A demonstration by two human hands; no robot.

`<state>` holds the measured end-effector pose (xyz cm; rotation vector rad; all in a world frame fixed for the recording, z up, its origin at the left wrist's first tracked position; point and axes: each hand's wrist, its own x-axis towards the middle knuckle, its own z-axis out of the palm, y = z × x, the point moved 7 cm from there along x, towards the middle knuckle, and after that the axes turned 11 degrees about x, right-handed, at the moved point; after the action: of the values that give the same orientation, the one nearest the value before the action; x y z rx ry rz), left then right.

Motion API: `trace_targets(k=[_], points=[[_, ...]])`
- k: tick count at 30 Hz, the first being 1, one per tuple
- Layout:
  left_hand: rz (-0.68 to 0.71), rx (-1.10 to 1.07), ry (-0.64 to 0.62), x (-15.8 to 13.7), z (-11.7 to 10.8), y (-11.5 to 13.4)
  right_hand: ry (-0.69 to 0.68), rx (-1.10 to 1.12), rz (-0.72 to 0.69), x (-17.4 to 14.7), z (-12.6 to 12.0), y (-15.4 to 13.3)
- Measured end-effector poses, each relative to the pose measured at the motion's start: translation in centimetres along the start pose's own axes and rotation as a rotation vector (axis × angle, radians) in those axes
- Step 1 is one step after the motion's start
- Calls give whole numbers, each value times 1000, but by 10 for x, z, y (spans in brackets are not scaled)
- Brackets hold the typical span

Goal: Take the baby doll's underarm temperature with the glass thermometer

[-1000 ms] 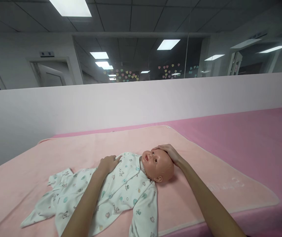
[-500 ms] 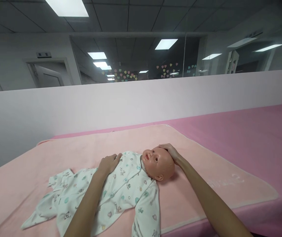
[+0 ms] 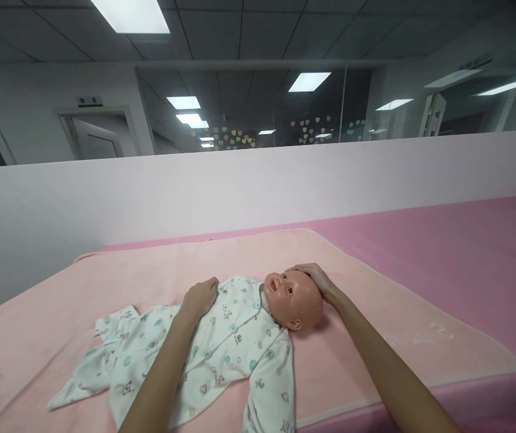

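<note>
A baby doll (image 3: pixel 240 349) lies on its back in a white sleepsuit with small printed animals and hearts. Its bare head (image 3: pixel 296 300) points right and the suit's legs point left. Resting on the far side of the doll's belly is my left hand (image 3: pixel 200 297), back up, its fingers together and partly hidden over the edge of the body. My right hand (image 3: pixel 314 278) lies over the crown of the head, with fingers stretched along the forehead. Below the doll is a peach blanket (image 3: pixel 352 349).
Under the blanket spreads a pink sheet (image 3: pixel 465 252). A low white wall (image 3: pixel 262 186) runs along the far side. Beyond it are a large window (image 3: pixel 258 108) with heart stickers, a doorway (image 3: pixel 100 135) and ceiling lights (image 3: pixel 132 15).
The whole view has shifted slightly, so the scene sits a little further right. My left hand has slid a little toward the doll's legs. My right hand stays on the head.
</note>
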<state>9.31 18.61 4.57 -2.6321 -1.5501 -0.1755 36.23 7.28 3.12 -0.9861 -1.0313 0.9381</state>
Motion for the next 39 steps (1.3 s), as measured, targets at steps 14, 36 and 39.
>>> trace_targets(k=[14,36,39], points=[[-39,40,73,3,-1,-4,64,264,-125,3,-18,-6],[-90,43,75,3,0,-9,103,406,-123,5,-27,-6],[-84,58,75,4,1,-9,-46,111,-85,1,-3,-6]])
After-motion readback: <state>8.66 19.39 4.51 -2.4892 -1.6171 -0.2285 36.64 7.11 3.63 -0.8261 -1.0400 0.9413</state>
